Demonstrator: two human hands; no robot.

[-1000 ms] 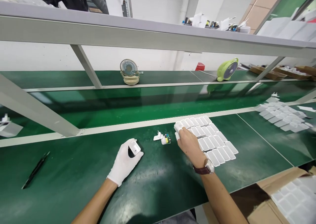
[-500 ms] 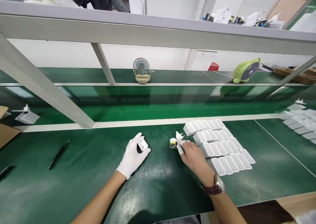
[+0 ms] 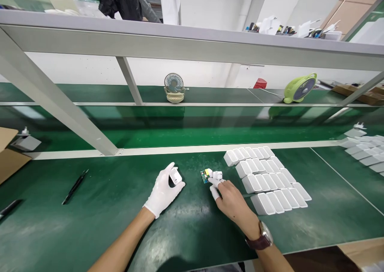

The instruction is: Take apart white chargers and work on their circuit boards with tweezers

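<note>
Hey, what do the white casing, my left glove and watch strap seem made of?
White casing: probably rigid plastic; smooth, evenly white, boxy. Glove: likely thin fabric; matte, close-fitting. Watch strap: perhaps leather; dark reddish-brown, fairly smooth, though synthetic is possible.

The bench has a dark green top, shiny in patches, with a pale seam crossing it at the right. On it, white cases stand side by side in four slanting rows. A small board lies left of them, a white plug just beside it. Well to the left lies a black tool. The back shelf carries a beige fan and a lime fan.
</note>
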